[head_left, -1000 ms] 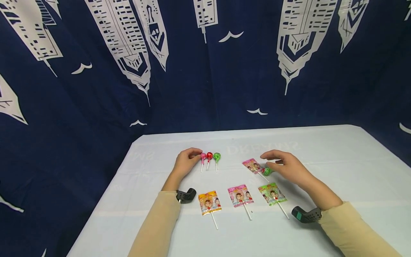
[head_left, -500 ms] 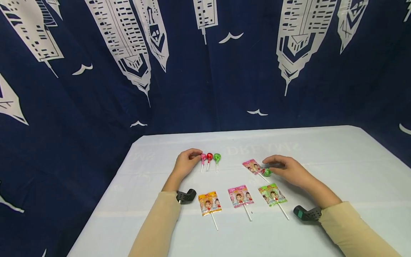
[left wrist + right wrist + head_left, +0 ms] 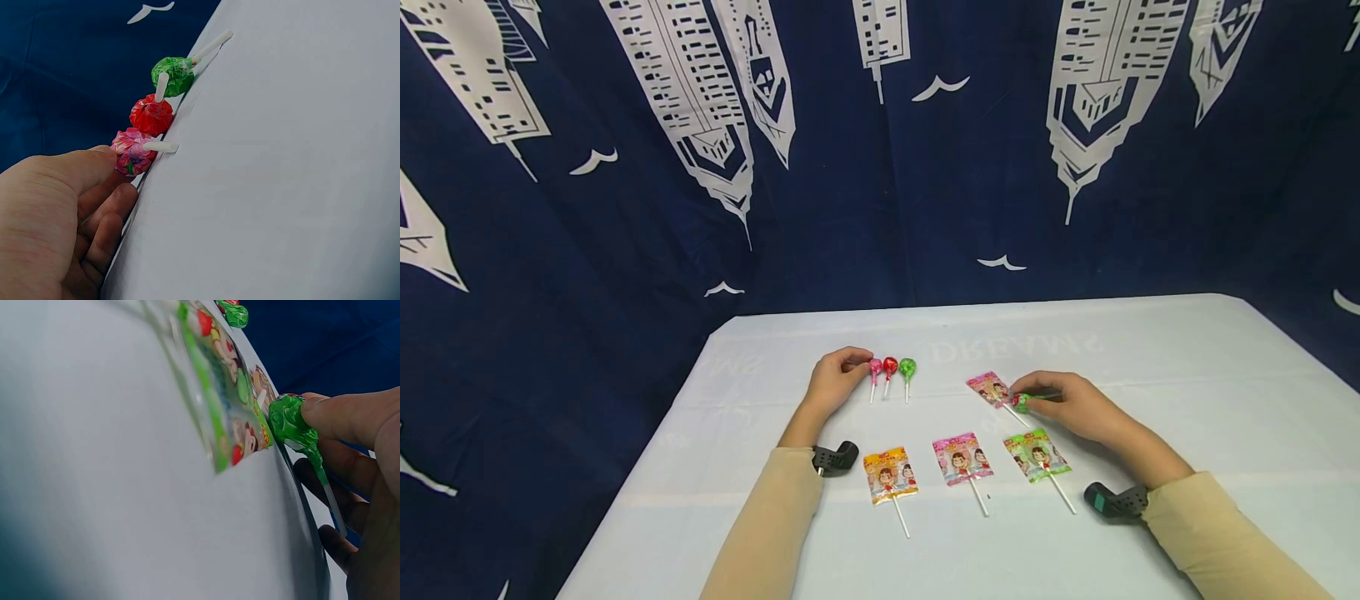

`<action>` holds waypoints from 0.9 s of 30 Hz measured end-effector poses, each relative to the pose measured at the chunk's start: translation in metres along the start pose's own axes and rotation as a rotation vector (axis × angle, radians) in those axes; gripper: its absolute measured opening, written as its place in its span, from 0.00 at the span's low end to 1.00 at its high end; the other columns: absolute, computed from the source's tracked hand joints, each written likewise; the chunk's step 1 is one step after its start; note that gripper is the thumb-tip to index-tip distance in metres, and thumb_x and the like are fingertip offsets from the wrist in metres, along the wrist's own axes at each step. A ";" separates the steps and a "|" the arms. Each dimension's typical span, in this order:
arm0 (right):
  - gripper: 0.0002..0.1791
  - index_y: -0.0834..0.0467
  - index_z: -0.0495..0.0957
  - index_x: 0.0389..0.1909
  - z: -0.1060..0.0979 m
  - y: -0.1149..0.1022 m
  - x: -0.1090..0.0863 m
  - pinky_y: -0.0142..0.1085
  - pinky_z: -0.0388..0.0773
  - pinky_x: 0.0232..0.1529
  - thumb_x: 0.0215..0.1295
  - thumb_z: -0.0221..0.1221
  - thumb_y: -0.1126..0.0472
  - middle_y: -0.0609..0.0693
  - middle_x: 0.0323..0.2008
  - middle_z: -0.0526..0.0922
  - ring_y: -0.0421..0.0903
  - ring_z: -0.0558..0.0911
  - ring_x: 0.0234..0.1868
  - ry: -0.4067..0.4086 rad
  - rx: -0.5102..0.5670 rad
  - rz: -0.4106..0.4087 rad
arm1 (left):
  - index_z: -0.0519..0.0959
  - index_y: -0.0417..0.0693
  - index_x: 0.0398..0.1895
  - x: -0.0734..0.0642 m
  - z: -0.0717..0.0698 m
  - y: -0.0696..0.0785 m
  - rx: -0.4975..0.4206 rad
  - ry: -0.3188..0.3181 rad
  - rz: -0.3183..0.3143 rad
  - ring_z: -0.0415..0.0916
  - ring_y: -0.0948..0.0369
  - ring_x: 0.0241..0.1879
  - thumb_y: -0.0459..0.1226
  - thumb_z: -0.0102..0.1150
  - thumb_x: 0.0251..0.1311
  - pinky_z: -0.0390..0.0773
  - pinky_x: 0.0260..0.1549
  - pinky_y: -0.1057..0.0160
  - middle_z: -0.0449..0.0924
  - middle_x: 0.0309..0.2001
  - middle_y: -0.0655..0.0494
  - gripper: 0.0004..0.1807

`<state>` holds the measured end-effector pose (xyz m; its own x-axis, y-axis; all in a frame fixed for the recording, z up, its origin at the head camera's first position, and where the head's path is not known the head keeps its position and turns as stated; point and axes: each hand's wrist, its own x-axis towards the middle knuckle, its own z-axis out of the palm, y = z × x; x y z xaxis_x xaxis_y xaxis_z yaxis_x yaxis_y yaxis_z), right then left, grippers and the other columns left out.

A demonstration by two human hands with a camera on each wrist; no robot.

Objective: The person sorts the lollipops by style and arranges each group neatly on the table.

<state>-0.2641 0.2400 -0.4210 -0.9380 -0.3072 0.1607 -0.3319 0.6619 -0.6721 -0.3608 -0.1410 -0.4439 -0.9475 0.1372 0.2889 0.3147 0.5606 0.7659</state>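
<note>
In the head view my left hand (image 3: 837,379) pinches a pink-wrapped ball lollipop (image 3: 876,367) between thumb and fingers, its white stick (image 3: 161,147) free of the hand. Beside it in a row lie a red lollipop (image 3: 891,366) and a green lollipop (image 3: 907,367), heads away from me. My right hand (image 3: 1075,406) holds another lollipop, green with some red (image 3: 289,422), by its wrapped head; the stick points back under the palm. Just left of those fingers lies a flat pink-packet lollipop (image 3: 989,388), tilted, its stick towards me.
Nearer to me on the white-covered table (image 3: 737,533) lie flat packet lollipops in a row: orange (image 3: 890,476), pink (image 3: 962,457) and green (image 3: 1035,453), sticks towards me. A dark blue printed curtain (image 3: 880,208) hangs behind the table's far edge.
My right hand has come down and closed its thumb and fingers on the green-and-red lollipop. The left hand keeps its place at the pink lollipop; the packets lie as before.
</note>
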 end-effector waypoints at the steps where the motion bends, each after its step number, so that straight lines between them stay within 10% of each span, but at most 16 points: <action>1: 0.13 0.51 0.83 0.52 0.000 0.000 0.000 0.54 0.77 0.57 0.68 0.61 0.63 0.53 0.52 0.86 0.57 0.82 0.57 -0.002 -0.004 0.000 | 0.86 0.51 0.47 0.000 0.000 0.000 0.000 0.000 -0.001 0.78 0.63 0.35 0.39 0.64 0.65 0.75 0.37 0.65 0.88 0.45 0.53 0.10; 27: 0.12 0.49 0.83 0.51 -0.005 -0.002 0.000 0.37 0.77 0.55 0.69 0.61 0.62 0.49 0.52 0.85 0.41 0.80 0.53 0.024 -0.028 -0.042 | 0.86 0.51 0.47 0.000 -0.001 0.001 0.005 -0.005 -0.002 0.78 0.63 0.35 0.40 0.64 0.65 0.75 0.37 0.65 0.88 0.45 0.53 0.10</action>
<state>-0.2644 0.2422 -0.4160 -0.9250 -0.3193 0.2059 -0.3738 0.6676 -0.6440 -0.3600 -0.1413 -0.4422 -0.9485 0.1402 0.2842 0.3123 0.5647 0.7639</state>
